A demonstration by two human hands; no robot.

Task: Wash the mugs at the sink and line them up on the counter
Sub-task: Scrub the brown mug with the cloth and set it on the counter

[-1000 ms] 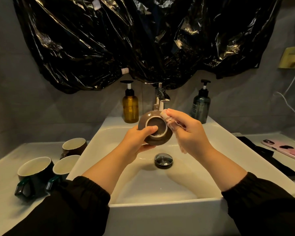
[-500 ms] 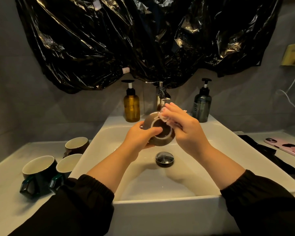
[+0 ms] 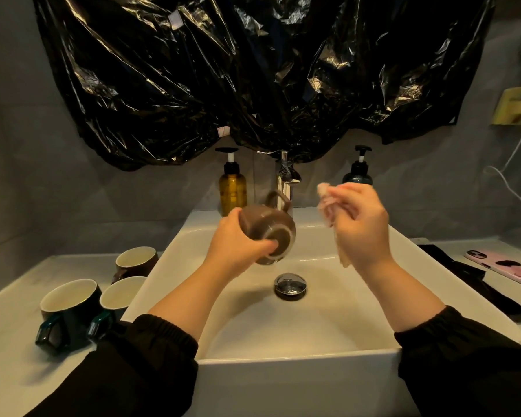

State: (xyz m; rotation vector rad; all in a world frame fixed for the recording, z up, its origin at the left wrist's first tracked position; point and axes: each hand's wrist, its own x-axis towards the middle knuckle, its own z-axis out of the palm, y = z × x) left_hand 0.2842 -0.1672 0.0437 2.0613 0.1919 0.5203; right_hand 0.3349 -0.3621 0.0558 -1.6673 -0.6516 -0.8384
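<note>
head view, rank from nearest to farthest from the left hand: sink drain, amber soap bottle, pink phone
From the left hand:
1. Sink drain, just below-right in the basin.
2. Amber soap bottle, behind the sink.
3. Pink phone, far right counter.

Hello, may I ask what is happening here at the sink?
A person is washing mugs. The left hand holds a brown mug tipped on its side over the sink, its base toward the camera. The right hand grips a pale cloth, apart from the mug. Three other mugs stand upright on the counter left of the sink: a brown one and two dark ones. I cannot see water running from the tap.
</note>
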